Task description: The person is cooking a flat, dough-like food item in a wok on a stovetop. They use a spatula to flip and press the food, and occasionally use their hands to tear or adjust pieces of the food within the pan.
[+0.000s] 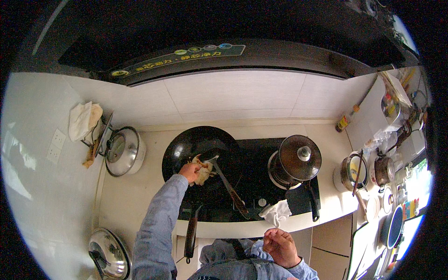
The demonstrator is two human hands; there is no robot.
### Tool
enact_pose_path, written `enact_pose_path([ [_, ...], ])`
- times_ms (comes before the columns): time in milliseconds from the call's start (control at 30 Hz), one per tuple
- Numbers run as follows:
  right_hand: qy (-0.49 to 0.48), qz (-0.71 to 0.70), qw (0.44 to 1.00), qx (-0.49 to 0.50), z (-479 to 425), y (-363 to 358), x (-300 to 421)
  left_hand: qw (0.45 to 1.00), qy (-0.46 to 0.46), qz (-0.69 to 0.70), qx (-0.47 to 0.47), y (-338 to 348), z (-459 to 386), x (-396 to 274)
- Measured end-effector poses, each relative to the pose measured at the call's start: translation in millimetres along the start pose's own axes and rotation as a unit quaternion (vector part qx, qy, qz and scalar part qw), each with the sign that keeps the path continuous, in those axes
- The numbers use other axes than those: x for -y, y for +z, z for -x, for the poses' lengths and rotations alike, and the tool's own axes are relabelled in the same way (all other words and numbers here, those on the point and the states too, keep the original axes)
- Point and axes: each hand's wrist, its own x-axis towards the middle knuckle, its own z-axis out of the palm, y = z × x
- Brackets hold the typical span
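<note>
My left hand [190, 172] reaches into a black wok [178, 148] on the left of the cooktop. Its curled fingers grip a pale, ragged lump [202, 177] with brown patches; what the lump is made of is not clear. A metal wok spatula [225, 178] lies across the wok, its blade beside the lump and its dark handle over the cooktop's front. My right hand [280, 246] is close to my body, below the counter's front edge. Its fingers are bent together, with nothing visible in them. Just beyond it, a crumpled white cloth or tissue [276, 212] lies at the cooktop's edge.
A glass-lidded pan [300, 166] sits on the right of the black cooktop [257, 148]. The wok's handle [190, 238] projects towards me. A lidded pot [126, 152] stands at left, a sauce bottle [346, 119] at back right. The range hood [280, 54] overhangs the back.
</note>
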Motion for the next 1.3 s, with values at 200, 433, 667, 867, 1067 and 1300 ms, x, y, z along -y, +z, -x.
enact_pose_path([
  [200, 0.000, 0.004, 1.000, -0.003, 0.0, -1.5, -0.8, 0.991, 0.017, -0.116, 0.072, -10.8, 11.4, -19.9],
  [433, -0.003, -0.033, 0.999, 0.035, -0.8, -6.7, -2.4, 0.985, 0.057, -0.162, 0.035, -13.0, 25.0, -37.5],
  [667, 0.004, -0.025, 0.999, 0.044, -0.4, -8.8, -2.3, 0.972, 0.090, -0.214, 0.035, 16.5, 15.3, -23.5],
  [867, -0.008, -0.011, 0.999, 0.032, 3.0, -6.0, -0.1, 0.975, 0.070, -0.209, 0.022, 15.5, 12.7, -34.0],
  [1067, -0.004, -0.015, 0.999, 0.032, 4.0, -8.4, 0.9, 0.967, 0.120, -0.225, -0.011, 22.2, 11.2, -26.0],
  [1300, -0.002, -0.040, 0.998, 0.038, 4.3, -9.9, 3.7, 0.966, 0.020, -0.256, 0.013, 12.1, 12.6, -52.5],
])
